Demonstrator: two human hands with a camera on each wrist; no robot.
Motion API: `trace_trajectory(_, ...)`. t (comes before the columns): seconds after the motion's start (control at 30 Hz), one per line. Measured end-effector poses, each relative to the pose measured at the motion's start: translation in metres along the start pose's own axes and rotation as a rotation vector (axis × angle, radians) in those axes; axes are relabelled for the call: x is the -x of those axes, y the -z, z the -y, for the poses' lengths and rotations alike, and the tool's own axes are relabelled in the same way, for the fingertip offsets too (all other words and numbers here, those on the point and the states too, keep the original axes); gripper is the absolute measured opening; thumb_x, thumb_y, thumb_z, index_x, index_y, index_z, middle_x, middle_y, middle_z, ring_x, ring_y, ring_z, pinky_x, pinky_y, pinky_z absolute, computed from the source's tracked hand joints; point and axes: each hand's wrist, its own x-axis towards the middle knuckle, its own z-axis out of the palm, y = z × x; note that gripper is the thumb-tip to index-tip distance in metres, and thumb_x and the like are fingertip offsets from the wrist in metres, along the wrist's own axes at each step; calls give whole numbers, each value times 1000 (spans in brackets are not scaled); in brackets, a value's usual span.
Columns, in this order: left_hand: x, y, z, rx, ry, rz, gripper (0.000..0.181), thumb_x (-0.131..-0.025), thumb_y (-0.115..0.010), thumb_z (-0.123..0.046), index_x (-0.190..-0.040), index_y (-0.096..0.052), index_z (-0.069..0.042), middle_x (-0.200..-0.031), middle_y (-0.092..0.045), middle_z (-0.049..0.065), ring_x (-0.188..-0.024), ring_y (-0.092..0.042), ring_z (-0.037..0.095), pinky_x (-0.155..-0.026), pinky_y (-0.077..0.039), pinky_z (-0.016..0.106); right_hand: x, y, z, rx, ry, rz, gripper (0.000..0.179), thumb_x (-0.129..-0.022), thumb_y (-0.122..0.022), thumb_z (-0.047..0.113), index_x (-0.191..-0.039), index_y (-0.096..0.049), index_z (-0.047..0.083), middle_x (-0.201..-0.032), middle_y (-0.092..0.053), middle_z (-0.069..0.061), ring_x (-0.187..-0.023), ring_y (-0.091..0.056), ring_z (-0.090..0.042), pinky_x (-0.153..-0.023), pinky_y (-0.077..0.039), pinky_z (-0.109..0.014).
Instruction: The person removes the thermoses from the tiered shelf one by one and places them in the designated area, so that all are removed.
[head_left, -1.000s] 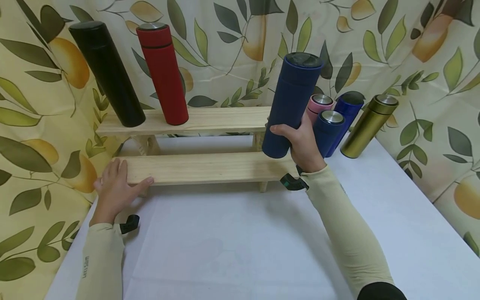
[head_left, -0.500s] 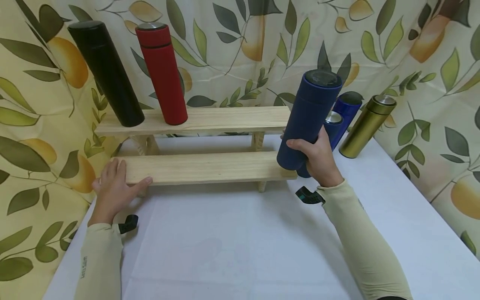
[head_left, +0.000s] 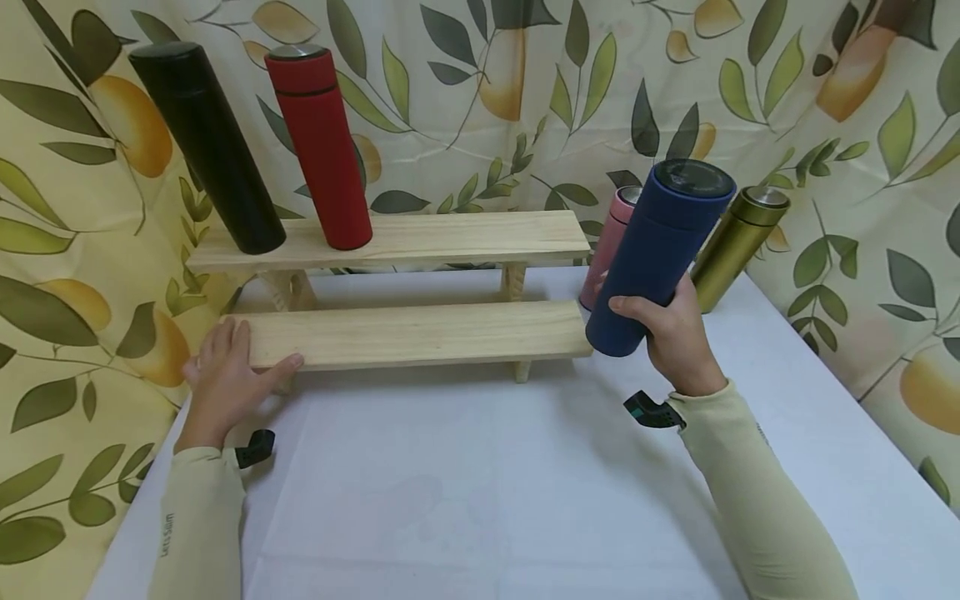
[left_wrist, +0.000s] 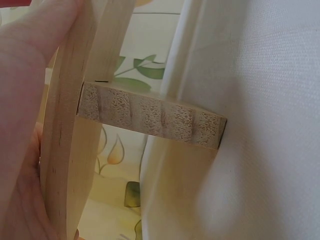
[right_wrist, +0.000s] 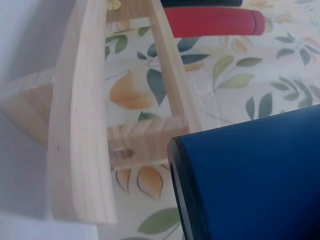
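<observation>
My right hand (head_left: 681,335) grips a large dark blue vacuum flask (head_left: 654,250) above the table, right of the two-tier wooden shelf. The flask leans, its dark lid up and to the right. In the right wrist view its blue body (right_wrist: 250,180) and dark-rimmed base fill the lower right. My left hand (head_left: 228,375) rests on the left end of the lower shelf board (head_left: 420,333), fingers spread on top, thumb along the front edge. In the left wrist view that hand (left_wrist: 30,55) lies against the board (left_wrist: 62,150), above a wooden leg (left_wrist: 150,117).
Black (head_left: 213,154) and red (head_left: 322,154) flasks stand on the upper board's left half (head_left: 472,236). A pink flask (head_left: 606,242) and a gold flask (head_left: 738,242) stand on the white table (head_left: 420,492) right of the shelf. A leaf-patterned curtain (head_left: 465,108) hangs behind.
My right hand has carried the large blue flask rightward and lower, from in front of the shelf's right end. It now hides the two other blue flasks. The left hand has stayed put.
</observation>
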Motion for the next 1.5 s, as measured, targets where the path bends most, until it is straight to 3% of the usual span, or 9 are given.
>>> trace_trajectory(0.13, 0, 0, 0, -2, -8, -12, 118, -96, -63, -71, -162, -17, 15, -166, -12, 39, -152, -9, 58, -103, -10, 79, 5, 12, -1, -11, 24, 5, 72, -93, -62, -11, -154, -38, 20, -139, -53, -15, -121, -61, -31, -111, -41, -47)
trace_trajectory(0.5, 1, 0, 0, -18, -12, -7, 117, -97, -62, -70, -162, -17, 16, -165, -13, 40, -151, -10, 59, -102, -10, 79, 11, 41, -1, -1, 50, -67, 72, -92, -64, -10, -154, -41, 18, -134, -58, -18, -112, -67, -28, -107, -44, -45)
trace_trajectory(0.8, 1, -1, 0, -19, -4, -5, 117, -97, -61, -71, -162, -16, 16, -165, -13, 40, -151, -9, 59, -103, -10, 80, 8, 61, -1, -34, 85, -141, 72, -93, -65, -14, -155, -42, 16, -139, -56, -16, -116, -65, -28, -101, -52, -35)
trace_trajectory(0.93, 2, -1, 0, -16, -4, -2, 117, -97, -61, -71, -162, -16, 16, -166, -11, 40, -152, -8, 59, -104, -9, 80, 6, 71, -2, -21, 74, -191, 75, -92, -66, -14, -156, -41, 17, -147, -50, -13, -125, -58, -28, -103, -47, -37)
trace_trajectory(1.13, 1, 0, -1, -14, -8, -9, 117, -97, -62, -71, -162, -17, 16, -165, -13, 40, -152, -9, 59, -104, -10, 79, 2, 85, -9, -33, 39, -274, 77, -94, -69, -10, -157, -36, 21, -145, -47, -7, -128, -52, -26, -103, -44, -39)
trace_trajectory(1.5, 1, -1, 1, -14, -8, -7, 119, -97, -60, -72, -163, -14, 15, -167, -10, 40, -154, -7, 57, -104, -8, 80, -8, 98, -26, 12, 78, -388, 81, -89, -71, -12, -157, -42, 21, -149, -49, -5, -133, -48, -23, -118, -32, -47)
